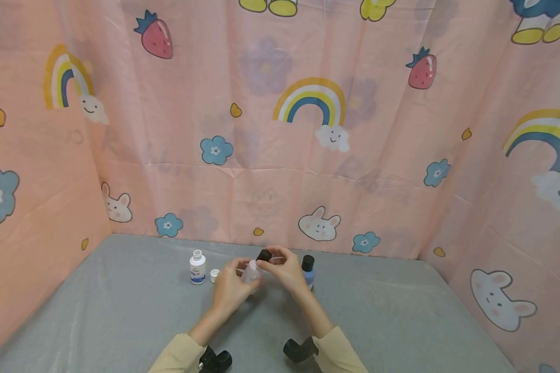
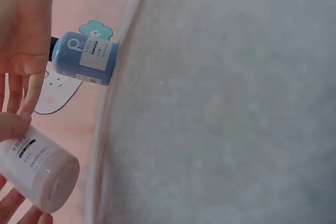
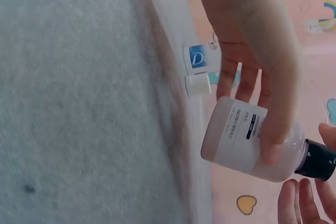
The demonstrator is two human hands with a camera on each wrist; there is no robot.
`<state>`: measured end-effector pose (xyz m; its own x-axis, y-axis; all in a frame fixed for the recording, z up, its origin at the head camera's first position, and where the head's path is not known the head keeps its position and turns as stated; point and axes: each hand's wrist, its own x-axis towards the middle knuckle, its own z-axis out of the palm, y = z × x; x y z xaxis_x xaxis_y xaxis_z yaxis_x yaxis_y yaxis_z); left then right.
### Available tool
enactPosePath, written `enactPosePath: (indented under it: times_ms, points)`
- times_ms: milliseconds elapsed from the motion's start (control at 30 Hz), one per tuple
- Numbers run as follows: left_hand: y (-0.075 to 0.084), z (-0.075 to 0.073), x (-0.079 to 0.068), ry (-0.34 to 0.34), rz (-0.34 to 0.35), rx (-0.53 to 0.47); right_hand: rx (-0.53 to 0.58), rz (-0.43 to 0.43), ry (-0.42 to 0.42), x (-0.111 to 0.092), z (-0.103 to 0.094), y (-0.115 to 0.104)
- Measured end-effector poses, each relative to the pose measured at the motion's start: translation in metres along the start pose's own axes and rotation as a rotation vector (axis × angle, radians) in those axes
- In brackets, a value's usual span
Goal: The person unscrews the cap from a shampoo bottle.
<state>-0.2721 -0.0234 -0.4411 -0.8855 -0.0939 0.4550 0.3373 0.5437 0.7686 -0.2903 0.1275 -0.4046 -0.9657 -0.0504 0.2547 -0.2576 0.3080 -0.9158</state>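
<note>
A translucent pale pink bottle with a black cap is held tilted above the grey table, its cap toward the upper right. My left hand grips the bottle's body, thumb on the near side and fingers around the far side. At the top, my right hand pinches the black cap between thumb and fingers. The right wrist view shows the bottle's printed white label and the right fingers around the cap. In the left wrist view the base of the pink bottle faces the camera.
Left of the hands stands an uncapped white bottle, with a white cap on the table beside it. A blue bottle with a black cap stands behind the right forearm. A patterned pink curtain surrounds the grey table.
</note>
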Motion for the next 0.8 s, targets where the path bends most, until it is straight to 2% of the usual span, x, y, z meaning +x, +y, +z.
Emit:
enactPosePath:
  times_ms: [100, 233, 800]
  points:
    - [-0.0002, 0.0004, -0.0006, 0.031, 0.035, 0.051, -0.011, 0.016, 0.027, -0.0002, 0.0021, 0.0003]
    - [0.0003, 0.0004, -0.0006, 0.048, 0.047, 0.077, -0.015, 0.025, 0.049, 0.0006, 0.004, 0.0012]
    - [-0.0006, -0.0019, -0.0026, 0.048, 0.085, 0.101, -0.048, 0.003, 0.061, -0.0009, 0.0067, -0.0005]
